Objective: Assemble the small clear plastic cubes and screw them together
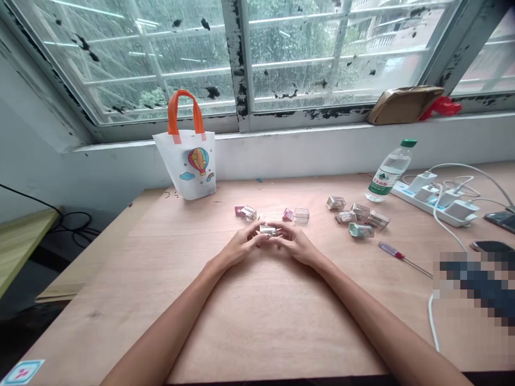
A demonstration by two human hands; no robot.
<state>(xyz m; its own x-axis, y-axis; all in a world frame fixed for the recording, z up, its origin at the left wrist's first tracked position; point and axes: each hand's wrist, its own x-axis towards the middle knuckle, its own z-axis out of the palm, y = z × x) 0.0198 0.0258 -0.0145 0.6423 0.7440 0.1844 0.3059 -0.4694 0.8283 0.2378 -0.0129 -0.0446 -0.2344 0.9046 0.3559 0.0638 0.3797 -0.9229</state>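
A small clear box (268,230) is held between my two hands near the middle of the table. My left hand (245,240) grips its left end, and my right hand (293,242) has its fingers on the right end. Just beyond my left hand lies a clear box with a dark pink piece (246,213). Past my right hand are a pink piece (287,214) and an empty-looking clear box (301,216). Several more small clear boxes (361,212) lie in a group to the right, one of them greenish (361,230).
A white bag with orange handles (189,166) stands at the back left of the table (161,300). On the right are a water bottle (388,174), a screwdriver (391,250), a power strip (442,209) with cables, and phones (501,221). A cardboard tray (404,106) rests on the sill.
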